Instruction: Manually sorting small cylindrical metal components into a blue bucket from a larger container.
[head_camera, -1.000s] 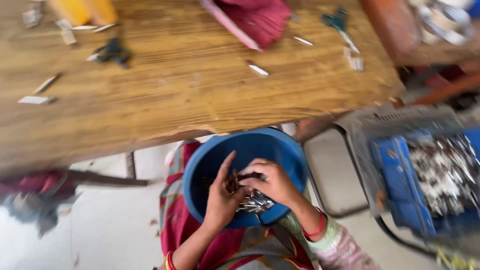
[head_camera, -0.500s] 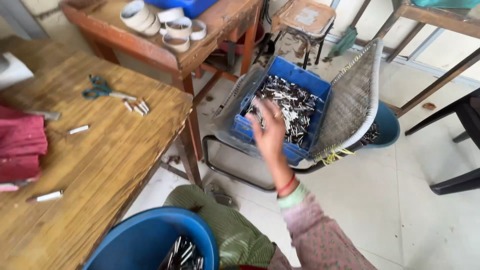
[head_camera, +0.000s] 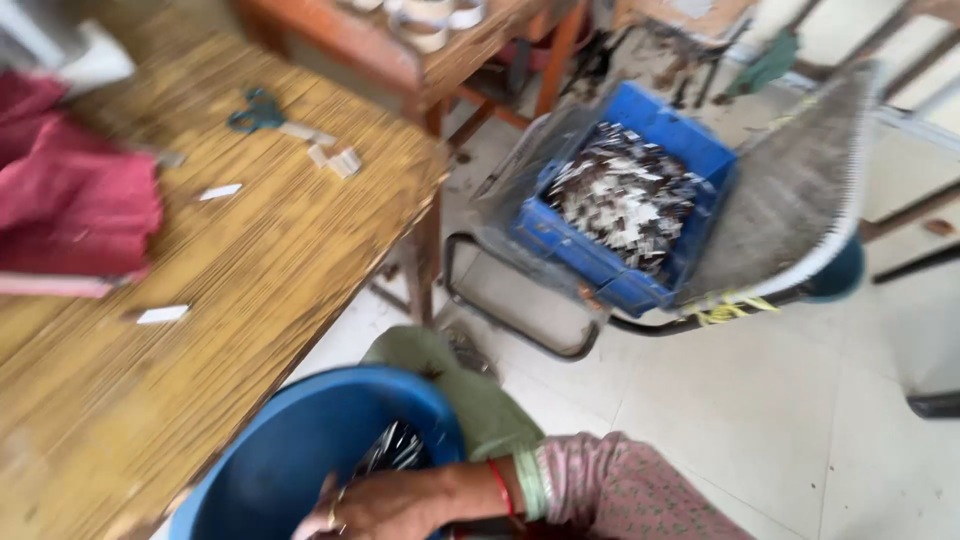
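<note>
Since half a second earlier, the right hand (head_camera: 375, 510) had come back from over the blue crate (head_camera: 628, 205) and dropped to the blue bucket (head_camera: 300, 450) on the lap. It lay at the bucket's near rim, fingers curled loosely; whether they gripped anything could not be told, being blurred. A heap of small metal pieces (head_camera: 395, 447) sat inside the bucket, just above the hand. The left hand was out of view. The crate, full of similar pieces, rested on a grey chair (head_camera: 790, 190) to the right, well apart. On the wooden table (head_camera: 250, 260) lay scissors (head_camera: 255, 110) and red cloth (head_camera: 75, 200).
</note>
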